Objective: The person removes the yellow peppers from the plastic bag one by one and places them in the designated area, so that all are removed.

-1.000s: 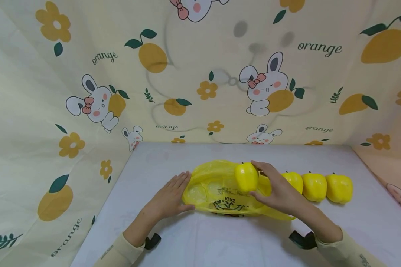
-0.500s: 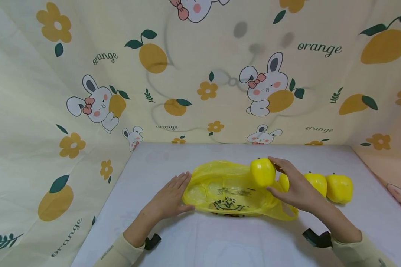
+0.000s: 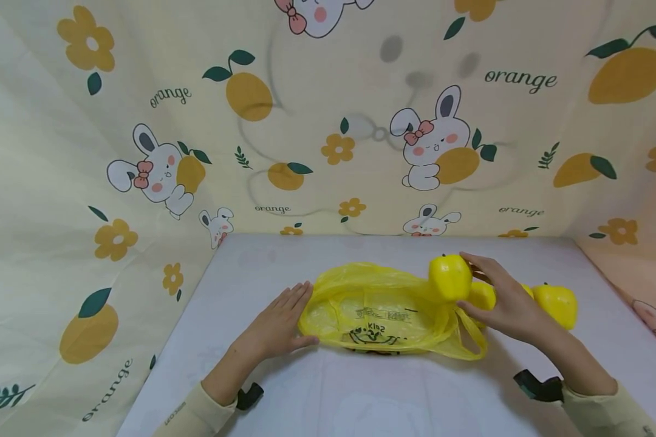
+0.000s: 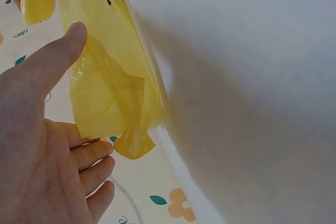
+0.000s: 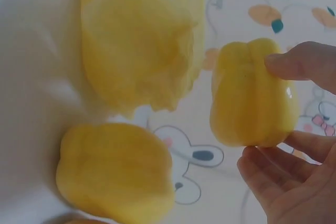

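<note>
A yellow bell pepper (image 3: 449, 277) is held up between the thumb and fingers of my right hand (image 3: 504, 300), near the right end of a yellow plastic bag (image 3: 382, 306). In the right wrist view the thumb presses one side of that pepper (image 5: 252, 95), with fingertips on the other. My left hand (image 3: 279, 321) rests with straight fingers against the bag's left end. In the left wrist view the thumb and fingers lie beside the bag (image 4: 105, 77). The bag lies on its side, dark print on its front and a handle loop at its right.
More yellow bell peppers stand in a row on the white table (image 3: 361, 394) to the right. The rightmost pepper (image 3: 557, 305) shows well; others are partly behind the right hand. A patterned cloth (image 3: 306, 230) with rabbits and oranges hangs behind the table.
My right hand has moved right with the bell pepper, from over the bag to its right end. The bag's handle loop now shows uncovered. The left hand has stayed in place.
</note>
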### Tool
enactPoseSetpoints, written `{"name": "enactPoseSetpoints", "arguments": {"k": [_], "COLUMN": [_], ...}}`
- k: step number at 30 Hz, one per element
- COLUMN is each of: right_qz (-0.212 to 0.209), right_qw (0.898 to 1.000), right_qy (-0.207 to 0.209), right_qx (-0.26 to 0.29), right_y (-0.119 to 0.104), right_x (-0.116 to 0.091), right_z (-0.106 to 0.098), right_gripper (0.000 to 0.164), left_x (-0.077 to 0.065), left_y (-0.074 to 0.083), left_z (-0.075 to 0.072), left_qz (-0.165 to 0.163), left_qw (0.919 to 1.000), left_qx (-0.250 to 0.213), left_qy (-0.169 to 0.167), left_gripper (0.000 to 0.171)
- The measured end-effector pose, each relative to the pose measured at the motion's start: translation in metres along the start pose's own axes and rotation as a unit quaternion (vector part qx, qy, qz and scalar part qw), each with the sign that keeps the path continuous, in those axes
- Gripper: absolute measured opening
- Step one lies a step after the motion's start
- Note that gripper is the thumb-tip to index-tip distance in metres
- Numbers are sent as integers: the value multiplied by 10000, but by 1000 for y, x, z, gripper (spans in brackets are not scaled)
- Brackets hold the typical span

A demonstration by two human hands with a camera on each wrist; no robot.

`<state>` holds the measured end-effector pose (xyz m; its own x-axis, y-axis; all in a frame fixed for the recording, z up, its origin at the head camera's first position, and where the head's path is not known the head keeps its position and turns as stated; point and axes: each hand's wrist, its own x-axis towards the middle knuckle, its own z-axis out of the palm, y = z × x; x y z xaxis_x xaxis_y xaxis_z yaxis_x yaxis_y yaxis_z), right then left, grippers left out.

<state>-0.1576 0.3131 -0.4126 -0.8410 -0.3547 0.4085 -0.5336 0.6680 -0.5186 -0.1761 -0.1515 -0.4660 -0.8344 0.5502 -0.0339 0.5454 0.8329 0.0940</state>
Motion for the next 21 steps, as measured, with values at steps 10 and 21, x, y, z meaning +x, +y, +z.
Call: {"name": "enactPoseSetpoints", "arguments": {"k": [10,21], "right_qz": [303,577], "right_qw": [9995,9980], "right_qy": [38,183], "right_qx": [125,198], "right_y": [12,33], "right_x": [-5,-12], "right_z": [-14,-29], "right_gripper": [102,100], "left_x": [-1,-1], "left_y": [-1,0], "left_z": [0,0], "left_qz": [6,-58], "left_qw": [10000,10000], "left_qx": [16,-29], "left_qy": [9,-16], "left_gripper": [110,112]}}
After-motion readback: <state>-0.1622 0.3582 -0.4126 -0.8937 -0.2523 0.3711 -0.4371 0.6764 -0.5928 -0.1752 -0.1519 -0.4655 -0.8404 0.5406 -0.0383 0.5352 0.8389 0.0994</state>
